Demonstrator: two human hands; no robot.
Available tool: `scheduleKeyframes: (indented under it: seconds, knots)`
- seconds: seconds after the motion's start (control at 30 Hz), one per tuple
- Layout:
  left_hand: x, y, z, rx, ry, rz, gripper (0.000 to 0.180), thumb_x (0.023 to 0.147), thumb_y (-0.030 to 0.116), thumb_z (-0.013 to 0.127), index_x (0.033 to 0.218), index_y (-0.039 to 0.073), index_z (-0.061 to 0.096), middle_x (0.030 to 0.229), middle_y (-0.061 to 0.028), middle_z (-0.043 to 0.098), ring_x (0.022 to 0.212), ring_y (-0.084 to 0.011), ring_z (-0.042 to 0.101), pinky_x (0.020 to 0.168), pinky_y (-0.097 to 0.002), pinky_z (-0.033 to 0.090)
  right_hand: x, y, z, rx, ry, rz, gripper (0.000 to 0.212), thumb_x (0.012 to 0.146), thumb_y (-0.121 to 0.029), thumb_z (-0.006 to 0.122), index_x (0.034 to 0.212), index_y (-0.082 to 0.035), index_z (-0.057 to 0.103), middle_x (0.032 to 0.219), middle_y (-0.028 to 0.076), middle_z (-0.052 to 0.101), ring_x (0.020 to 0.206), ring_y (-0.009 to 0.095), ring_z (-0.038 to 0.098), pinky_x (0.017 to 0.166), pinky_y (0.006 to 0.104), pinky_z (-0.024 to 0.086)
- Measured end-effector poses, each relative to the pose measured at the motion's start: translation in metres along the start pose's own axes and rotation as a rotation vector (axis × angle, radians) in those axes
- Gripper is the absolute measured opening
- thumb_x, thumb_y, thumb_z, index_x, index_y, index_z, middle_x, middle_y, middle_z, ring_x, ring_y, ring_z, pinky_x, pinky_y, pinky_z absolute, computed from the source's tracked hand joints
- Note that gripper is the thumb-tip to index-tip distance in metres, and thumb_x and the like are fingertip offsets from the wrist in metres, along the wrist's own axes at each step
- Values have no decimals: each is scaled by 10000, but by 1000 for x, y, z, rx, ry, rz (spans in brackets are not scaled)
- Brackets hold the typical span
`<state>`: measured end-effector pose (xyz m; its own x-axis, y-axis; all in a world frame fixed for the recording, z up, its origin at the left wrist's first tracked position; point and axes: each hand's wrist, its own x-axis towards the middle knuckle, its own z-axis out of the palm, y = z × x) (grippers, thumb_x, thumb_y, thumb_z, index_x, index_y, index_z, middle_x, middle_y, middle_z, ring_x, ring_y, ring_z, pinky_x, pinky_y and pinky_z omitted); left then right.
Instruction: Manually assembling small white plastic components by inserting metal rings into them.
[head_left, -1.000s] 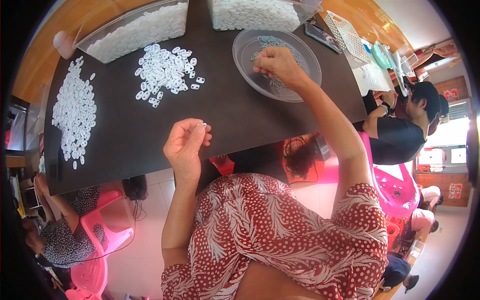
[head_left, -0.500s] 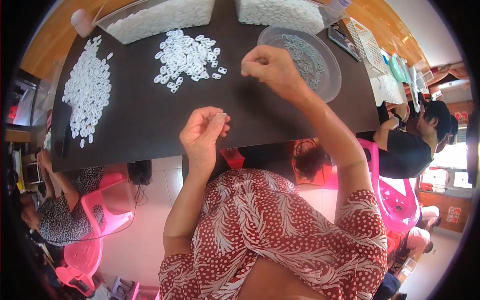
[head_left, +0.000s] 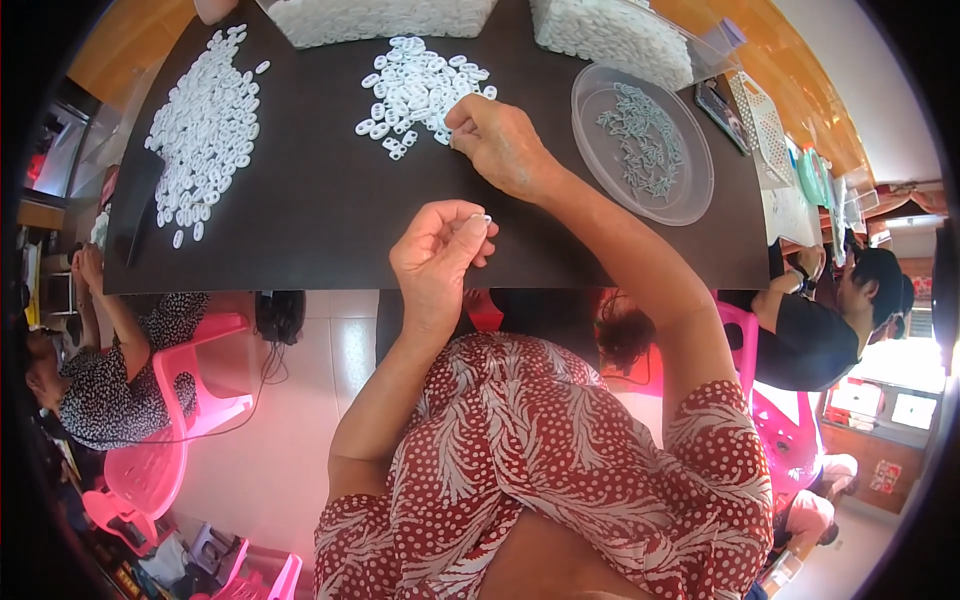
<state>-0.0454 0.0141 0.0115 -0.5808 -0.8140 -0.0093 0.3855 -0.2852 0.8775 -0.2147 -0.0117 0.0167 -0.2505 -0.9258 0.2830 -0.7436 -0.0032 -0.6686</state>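
My left hand (head_left: 432, 265) is closed in a pinch near the front of the dark table. A small white plastic piece (head_left: 487, 219) shows between its thumb and fingertips. Farther off, my right hand (head_left: 505, 152) reaches to the lower right edge of a loose pile of white oval pieces with two holes (head_left: 412, 88). Its thumb and fingers are pressed together, and what is between them is hidden. To its right stands a round clear plastic dish (head_left: 697, 205) with many small greyish-green screws (head_left: 638, 140) inside.
A larger heap of white oval pieces (head_left: 205, 125) spreads at the left, beside a dark flat strip (head_left: 145, 200). Clear bins (head_left: 690, 78) full of white pieces stand along the far edge. A phone (head_left: 722, 118) and a white basket (head_left: 762, 130) lie at the right. People sit on both sides.
My right hand has moved from beside the dish of screws to the edge of the middle pile. My left hand keeps its pinch on the white piece. The whole view has shifted slightly.
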Motion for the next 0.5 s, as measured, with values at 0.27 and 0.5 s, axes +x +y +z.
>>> scheduleKeyframes:
  seconds: [0.27,0.5]
  knots:
    - [2,3,-7,4,30,26,118,862,51,615,932,-42,595,805,-118,642,616,-121,562,554,-226,449,-3,-6,-3,162,-29,90,174,772,-19,619,936,40,606,753,73,618,706,127,591,665,264,488]
    - [2,3,-10,18,34,39,117,877,87,613,936,-13,601,797,-77,642,633,-87,561,554,-198,442,-5,-4,1,235,-19,89,188,790,-56,591,942,54,605,755,111,637,693,154,603,671,286,486]
